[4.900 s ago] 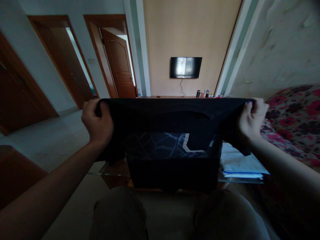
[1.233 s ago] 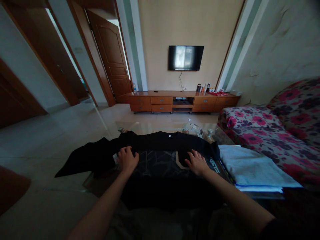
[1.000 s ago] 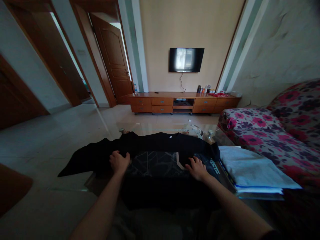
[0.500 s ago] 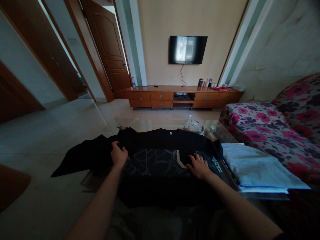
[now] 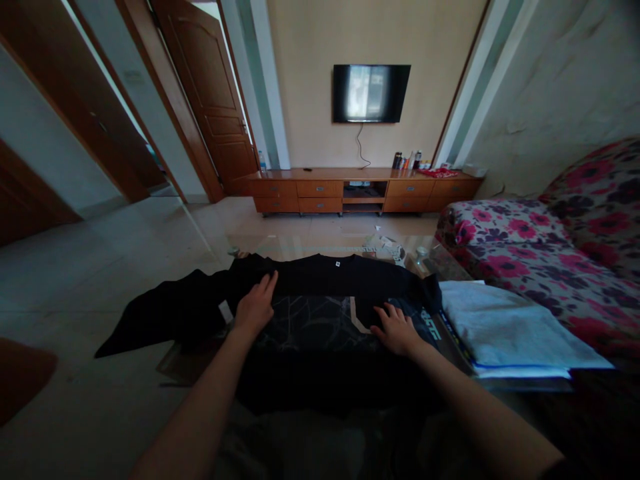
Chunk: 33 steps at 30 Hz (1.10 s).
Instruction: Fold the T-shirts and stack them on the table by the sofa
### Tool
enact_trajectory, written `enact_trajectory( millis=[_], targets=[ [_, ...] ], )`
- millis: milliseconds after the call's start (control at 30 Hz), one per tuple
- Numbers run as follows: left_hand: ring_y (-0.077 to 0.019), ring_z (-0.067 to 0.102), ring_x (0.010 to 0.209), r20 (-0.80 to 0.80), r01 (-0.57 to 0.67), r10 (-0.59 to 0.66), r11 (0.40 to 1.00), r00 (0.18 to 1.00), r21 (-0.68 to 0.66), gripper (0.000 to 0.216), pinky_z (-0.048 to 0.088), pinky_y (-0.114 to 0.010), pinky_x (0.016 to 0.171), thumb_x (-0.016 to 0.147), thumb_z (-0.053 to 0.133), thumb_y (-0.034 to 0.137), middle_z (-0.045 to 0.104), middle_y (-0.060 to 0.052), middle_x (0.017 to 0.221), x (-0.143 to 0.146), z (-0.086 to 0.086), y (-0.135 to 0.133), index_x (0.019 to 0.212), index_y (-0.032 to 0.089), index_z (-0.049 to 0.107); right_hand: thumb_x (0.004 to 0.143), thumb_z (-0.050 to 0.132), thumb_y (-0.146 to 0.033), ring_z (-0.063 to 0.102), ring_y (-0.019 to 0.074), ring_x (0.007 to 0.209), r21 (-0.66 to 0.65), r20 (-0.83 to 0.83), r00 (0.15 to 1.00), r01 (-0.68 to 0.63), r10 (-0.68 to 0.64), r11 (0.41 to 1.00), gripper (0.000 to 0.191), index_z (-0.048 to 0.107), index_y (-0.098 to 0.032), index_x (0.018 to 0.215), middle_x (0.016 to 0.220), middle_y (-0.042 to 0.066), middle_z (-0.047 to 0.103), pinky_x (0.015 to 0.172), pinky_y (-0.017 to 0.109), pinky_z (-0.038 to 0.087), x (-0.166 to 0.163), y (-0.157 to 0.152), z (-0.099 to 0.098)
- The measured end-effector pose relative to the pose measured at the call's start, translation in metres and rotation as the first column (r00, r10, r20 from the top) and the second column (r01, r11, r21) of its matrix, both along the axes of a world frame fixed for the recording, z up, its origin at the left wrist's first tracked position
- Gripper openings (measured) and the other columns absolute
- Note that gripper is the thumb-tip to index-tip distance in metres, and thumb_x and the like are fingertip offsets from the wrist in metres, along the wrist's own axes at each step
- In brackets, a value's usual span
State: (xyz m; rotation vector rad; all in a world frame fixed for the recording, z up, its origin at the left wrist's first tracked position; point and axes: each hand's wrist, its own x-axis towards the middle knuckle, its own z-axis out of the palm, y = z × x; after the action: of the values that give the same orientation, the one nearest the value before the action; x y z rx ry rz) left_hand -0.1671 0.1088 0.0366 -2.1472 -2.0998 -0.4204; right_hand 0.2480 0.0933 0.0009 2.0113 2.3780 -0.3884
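A black T-shirt (image 5: 320,283) lies spread on a glass coffee table (image 5: 300,245), collar away from me, with a grey cracked print in the middle. Its left sleeve (image 5: 160,313) hangs out past the table's left edge. My left hand (image 5: 257,305) lies flat on the shirt near the left shoulder, fingers stretched toward the collar. My right hand (image 5: 397,328) rests on the right side of the print with its fingers spread. Neither hand grips the cloth.
A stack of folded white cloth (image 5: 505,327) sits on the table's right end. A sofa with a floral cover (image 5: 540,240) stands at the right. Across the tiled floor is a wooden TV cabinet (image 5: 360,190) under a wall TV (image 5: 371,93). Wooden doors (image 5: 205,100) are at the left.
The shirt, held up stretched between both hands earlier, now lies on the table. In the last half second my left hand uncurled and slid forward, flat toward the collar; my right hand barely moved.
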Motion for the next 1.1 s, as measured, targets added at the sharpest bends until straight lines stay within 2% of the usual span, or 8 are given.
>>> enact_trajectory(
  millis=[100,200,467,633,733,867,1000,1100],
  targets=[
    [-0.0290,0.050,0.131,-0.119,0.226,-0.238,0.968,0.964,-0.107,0.102,0.038,-0.045,0.110,0.073,0.044,-0.005,0.026,0.001,0.166,0.026,-0.002,-0.009,0.159,0.044,0.019,0.096,0.046,-0.056,0.025,0.0357,0.146,0.002,-0.001,1.000,-0.010,0.010,1.000,0.066,0.036,-0.027,0.155,0.162,0.015,0.026,0.110,0.055,0.028,0.002,-0.001,-0.001],
    [-0.0287,0.053,0.127,-0.132,0.268,-0.299,0.941,0.945,-0.208,0.100,0.037,-0.049,0.108,0.075,0.040,-0.006,0.027,0.004,0.165,0.039,-0.010,-0.013,0.156,0.051,0.023,0.096,0.046,-0.056,0.024,0.0357,0.147,0.002,0.004,1.000,-0.013,0.013,1.000,0.067,0.036,-0.027,0.155,0.163,0.016,0.025,0.111,0.055,0.027,0.003,-0.001,-0.001],
    [-0.0253,0.028,0.151,-0.021,0.242,-0.250,0.954,0.968,-0.176,0.073,0.022,-0.043,0.121,0.083,0.048,0.015,0.034,-0.009,0.163,0.011,-0.048,-0.004,0.155,0.020,0.039,0.096,0.046,-0.056,0.023,0.0361,0.148,-0.003,-0.010,1.000,-0.021,0.021,1.000,0.067,0.035,-0.027,0.156,0.163,0.015,0.025,0.111,0.056,0.027,0.004,-0.002,0.001],
    [-0.0272,0.023,0.153,0.102,0.272,-0.254,0.934,0.962,-0.233,0.070,0.025,-0.045,0.120,0.087,0.053,0.039,0.028,-0.008,0.165,-0.004,-0.057,0.000,0.155,0.025,0.039,0.096,0.046,-0.056,0.024,0.0361,0.147,0.002,-0.016,1.000,-0.018,0.018,1.000,0.067,0.035,-0.028,0.156,0.163,0.015,0.025,0.111,0.057,0.027,0.005,-0.002,0.000],
    [-0.0297,0.026,0.151,0.122,0.231,-0.207,0.942,0.971,-0.245,0.079,0.030,-0.045,0.117,0.078,0.063,0.034,0.029,-0.006,0.165,-0.016,-0.051,0.004,0.153,0.031,0.040,0.096,0.045,-0.056,0.024,0.0361,0.147,-0.002,-0.020,1.000,-0.023,0.023,1.000,0.067,0.034,-0.028,0.156,0.163,0.015,0.025,0.111,0.057,0.027,0.005,-0.002,0.001],
    [-0.0353,0.043,0.138,0.101,-0.024,0.048,0.973,0.994,-0.230,0.092,0.041,-0.047,0.106,0.067,0.064,0.019,0.043,-0.016,0.153,-0.040,-0.049,0.006,0.155,0.021,0.036,0.096,0.046,-0.056,0.024,0.0362,0.147,0.002,-0.016,1.000,-0.019,0.019,1.000,0.067,0.036,-0.027,0.156,0.162,0.016,0.026,0.111,0.057,0.027,0.004,-0.002,0.001],
    [-0.0257,0.059,0.114,0.189,-0.024,0.061,0.981,0.980,-0.192,0.054,0.044,-0.037,0.101,0.078,0.055,0.017,0.063,-0.013,0.118,-0.057,-0.055,0.000,0.131,0.015,0.058,0.096,0.046,-0.056,0.023,0.0365,0.147,-0.007,-0.004,1.000,-0.014,0.014,1.000,0.067,0.036,-0.027,0.156,0.163,0.015,0.025,0.111,0.057,0.026,0.002,-0.002,0.003],
    [-0.0218,0.063,0.091,0.220,-0.040,0.081,0.982,0.972,-0.187,0.029,0.047,-0.033,0.086,0.084,0.054,0.021,0.065,-0.007,0.094,-0.058,-0.054,-0.004,0.110,0.018,0.065,0.096,0.045,-0.056,0.022,0.0372,0.148,-0.019,0.002,1.000,-0.009,0.009,1.000,0.067,0.035,-0.027,0.156,0.163,0.016,0.025,0.111,0.058,0.026,0.001,-0.002,0.004]
  ],
)
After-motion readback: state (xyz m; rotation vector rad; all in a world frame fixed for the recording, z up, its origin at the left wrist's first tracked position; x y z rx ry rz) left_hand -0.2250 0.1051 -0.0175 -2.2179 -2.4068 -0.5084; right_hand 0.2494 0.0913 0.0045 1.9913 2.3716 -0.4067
